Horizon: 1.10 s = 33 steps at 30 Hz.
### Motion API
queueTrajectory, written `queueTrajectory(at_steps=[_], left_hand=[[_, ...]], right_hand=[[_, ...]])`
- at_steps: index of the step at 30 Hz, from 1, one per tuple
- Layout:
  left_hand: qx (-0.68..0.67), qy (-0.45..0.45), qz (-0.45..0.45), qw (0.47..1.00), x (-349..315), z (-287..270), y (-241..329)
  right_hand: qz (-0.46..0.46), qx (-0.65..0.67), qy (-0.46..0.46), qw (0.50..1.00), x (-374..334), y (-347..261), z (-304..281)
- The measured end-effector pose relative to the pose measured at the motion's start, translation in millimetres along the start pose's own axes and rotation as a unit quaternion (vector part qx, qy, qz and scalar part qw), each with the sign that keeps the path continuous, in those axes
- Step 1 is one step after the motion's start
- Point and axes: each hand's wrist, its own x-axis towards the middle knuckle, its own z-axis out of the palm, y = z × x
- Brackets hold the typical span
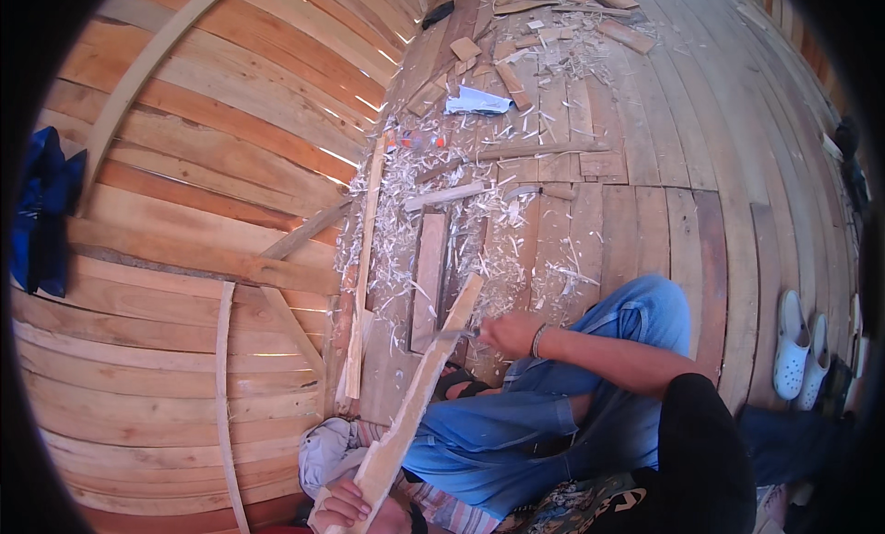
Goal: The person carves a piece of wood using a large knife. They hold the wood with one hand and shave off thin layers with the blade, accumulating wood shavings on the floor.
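Can count two hands: one left hand (343,506) and one right hand (507,333). Adds up to one held board (406,422), one held knife (450,334) and one bracelet (537,340). Also includes two white clogs (791,363), one pale sheet (477,101), one wooden-handled tool (558,192), one blue hanging bundle (41,216) and one long thin batten (363,285). Cannot count the wood shavings (392,248), too many and tangled, nor the far heap's overlapping offcuts (627,35).

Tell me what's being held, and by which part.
Left hand: a plank, by its near end. Right hand: a knife, by its handle.
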Motion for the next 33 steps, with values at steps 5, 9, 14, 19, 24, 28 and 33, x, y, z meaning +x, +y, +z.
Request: queueTrajectory(at_steps=[5, 9, 14, 19, 24, 28, 33], left_hand=[[-0.013, -0.015, -0.007, 1.000, 1, -11, 4], [-0.006, 0.006, -0.026, 1.000, 1, -4, 3], [-0.012, 0.023, -0.026, 0.999, 3, -16, 10], [0.003, 0.023, -0.031, 0.999, 2, -23, 12], [-0.007, 0.028, -0.015, 0.999, 0, -8, 6], [0.015, 0.048, -0.002, 0.999, -2, -7, 9], [-0.003, 0.052, -0.010, 0.999, 0, -4, 6]], right_hand=[[0.024, -0.003, -0.012, 1.000, -1, 4, -4], [0.082, -0.010, -0.016, 0.996, 1, 31, -3], [0.043, 0.016, 0.013, 0.999, -7, 3, 5], [0.043, -0.024, -0.014, 0.999, -5, 6, -2], [0.099, -0.030, 0.006, 0.995, 1, 45, 4], [0.095, -0.015, -0.020, 0.995, 2, 15, -2], [0.104, -0.075, -0.018, 0.992, 11, 45, 3]])
